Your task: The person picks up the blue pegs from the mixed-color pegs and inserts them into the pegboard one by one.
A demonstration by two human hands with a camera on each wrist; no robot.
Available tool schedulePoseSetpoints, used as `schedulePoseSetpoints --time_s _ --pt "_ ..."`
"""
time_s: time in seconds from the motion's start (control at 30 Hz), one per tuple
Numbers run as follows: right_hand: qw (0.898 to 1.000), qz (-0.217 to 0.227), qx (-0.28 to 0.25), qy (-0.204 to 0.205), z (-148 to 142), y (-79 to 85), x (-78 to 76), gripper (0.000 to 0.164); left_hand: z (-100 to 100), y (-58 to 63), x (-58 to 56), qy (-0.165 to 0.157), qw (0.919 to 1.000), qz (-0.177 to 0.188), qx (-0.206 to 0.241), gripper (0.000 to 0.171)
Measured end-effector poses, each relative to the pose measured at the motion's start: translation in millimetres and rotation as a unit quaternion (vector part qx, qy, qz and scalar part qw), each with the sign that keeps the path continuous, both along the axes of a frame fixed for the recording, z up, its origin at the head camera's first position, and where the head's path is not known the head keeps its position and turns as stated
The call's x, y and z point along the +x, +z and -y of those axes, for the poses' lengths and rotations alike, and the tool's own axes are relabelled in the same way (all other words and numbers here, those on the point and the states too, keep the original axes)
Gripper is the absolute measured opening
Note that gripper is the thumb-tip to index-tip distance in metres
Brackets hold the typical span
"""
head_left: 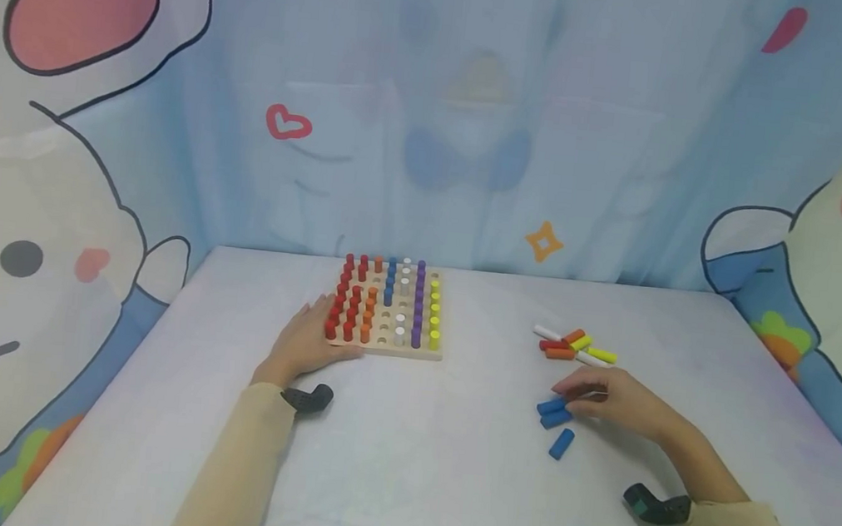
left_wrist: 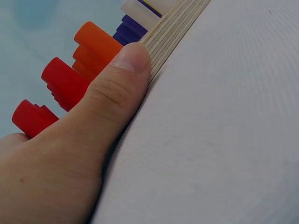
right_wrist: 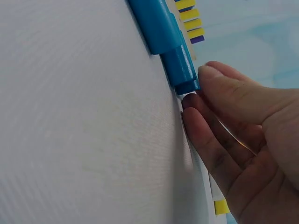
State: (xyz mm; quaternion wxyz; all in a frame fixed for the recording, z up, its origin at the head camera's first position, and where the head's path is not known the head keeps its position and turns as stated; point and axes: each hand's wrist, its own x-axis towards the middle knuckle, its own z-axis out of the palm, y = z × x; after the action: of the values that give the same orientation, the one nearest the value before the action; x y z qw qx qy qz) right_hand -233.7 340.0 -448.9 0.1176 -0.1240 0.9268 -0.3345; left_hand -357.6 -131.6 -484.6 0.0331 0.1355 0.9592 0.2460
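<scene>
A wooden pegboard (head_left: 404, 352) carries columns of red, orange, blue, white, purple and yellow pegs, with several holes unfilled. My left hand (head_left: 309, 341) rests against its near left corner, fingers along the left side. In the left wrist view, the thumb (left_wrist: 117, 88) lies straight along the front edge. Two blue pegs (head_left: 556, 419) lie side by side at the fingertips of my right hand (head_left: 623, 402), whose fingers are loosely bent. The thumb is at one end of a blue peg (right_wrist: 180, 67) in the right wrist view; no firm grip shows. Another blue peg (head_left: 561, 444) lies nearer.
Beyond my right hand lies a loose pile of white, red, orange and yellow pegs (head_left: 560, 354). Dark wrist cameras (head_left: 658, 507) stick out from both sleeves. A white cloth (head_left: 433, 465) covers the table, and a printed blue curtain (head_left: 479, 118) hangs behind it.
</scene>
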Motion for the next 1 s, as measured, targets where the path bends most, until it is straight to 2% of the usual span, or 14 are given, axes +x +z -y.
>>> schedulePoseSetpoints --time_s 0.4,0.6,1.0 --pt "1.000 -0.002 0.006 0.012 2.3 -0.4 -0.3 0.023 -0.2 2.0 1.4 -0.002 0.9999 -0.004 0.010 0.122" --pt "1.000 0.000 0.010 0.003 4.4 -2.3 -2.0 0.023 1.4 -0.5 2.6 -0.009 0.9998 -0.013 0.011 0.121" --pt "0.999 -0.026 0.015 0.017 5.5 -3.7 -2.1 0.022 -0.4 1.1 2.4 -0.005 0.9999 -0.014 0.003 0.119"
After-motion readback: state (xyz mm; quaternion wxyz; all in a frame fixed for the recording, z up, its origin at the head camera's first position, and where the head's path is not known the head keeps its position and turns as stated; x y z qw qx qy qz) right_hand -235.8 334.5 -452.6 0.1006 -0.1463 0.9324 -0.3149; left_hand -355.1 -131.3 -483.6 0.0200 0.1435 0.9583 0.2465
